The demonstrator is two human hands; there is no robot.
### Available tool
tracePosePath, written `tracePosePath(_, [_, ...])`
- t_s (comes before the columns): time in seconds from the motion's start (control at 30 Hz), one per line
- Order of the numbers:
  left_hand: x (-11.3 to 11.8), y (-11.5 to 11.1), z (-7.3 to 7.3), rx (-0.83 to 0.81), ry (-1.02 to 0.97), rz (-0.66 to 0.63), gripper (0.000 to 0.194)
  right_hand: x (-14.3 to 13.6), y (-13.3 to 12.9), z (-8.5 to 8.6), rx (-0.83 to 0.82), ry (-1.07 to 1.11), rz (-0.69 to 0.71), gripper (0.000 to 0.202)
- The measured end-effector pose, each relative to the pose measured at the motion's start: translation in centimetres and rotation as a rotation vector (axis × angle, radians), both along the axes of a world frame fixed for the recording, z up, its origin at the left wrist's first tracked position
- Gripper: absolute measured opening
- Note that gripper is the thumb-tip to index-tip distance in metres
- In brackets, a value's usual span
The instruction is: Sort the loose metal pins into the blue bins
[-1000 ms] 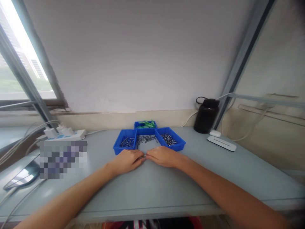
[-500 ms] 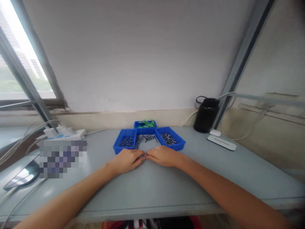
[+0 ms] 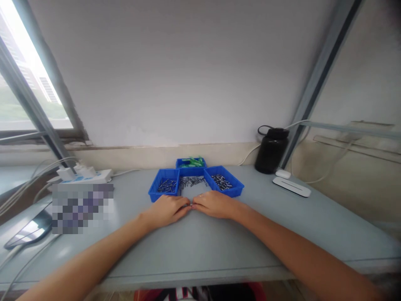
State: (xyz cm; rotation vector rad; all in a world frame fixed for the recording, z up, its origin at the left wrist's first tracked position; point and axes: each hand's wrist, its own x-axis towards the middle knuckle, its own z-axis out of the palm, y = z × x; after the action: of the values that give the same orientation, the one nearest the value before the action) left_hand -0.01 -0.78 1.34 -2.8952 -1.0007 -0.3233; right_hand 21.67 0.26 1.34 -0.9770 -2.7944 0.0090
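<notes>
My left hand (image 3: pixel 171 210) and my right hand (image 3: pixel 216 205) meet fingertip to fingertip just above the desk, both closed in a pinch. Something tiny and pale shows between the fingertips, too small to make out. Right behind my left hand stands a blue bin (image 3: pixel 151 193) holding thin dark metal pieces (image 3: pixel 166 185). Another blue bin (image 3: pixel 236 193), behind my right hand, contains short metal pieces (image 3: pixel 221 182). Between these bins a loose pile of slim metal pieces (image 3: pixel 196 181) lies on the desk. At the back, a third blue bin (image 3: pixel 191 171) holds green pieces (image 3: pixel 193 161).
On the right are a black bottle (image 3: pixel 272 151), a small white case (image 3: pixel 282 174) and a flat white device (image 3: pixel 292 187). To the left, a white power strip (image 3: pixel 105 175) with cables sits behind a blurred-out item and a shiny dark phone-like slab (image 3: pixel 29 228). A wall closes off the back.
Almost nothing differs. Both hands keep their pinch at the same spot, and the view has shifted only very slightly.
</notes>
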Motion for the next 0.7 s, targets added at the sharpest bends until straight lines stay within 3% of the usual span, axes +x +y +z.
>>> tracePosePath(0.7, [0.18, 0.01, 0.05, 0.021, 0.036, 0.012, 0.035, 0.24, 0.27, -0.44, 0.033, 0.005, 0.041, 0.031])
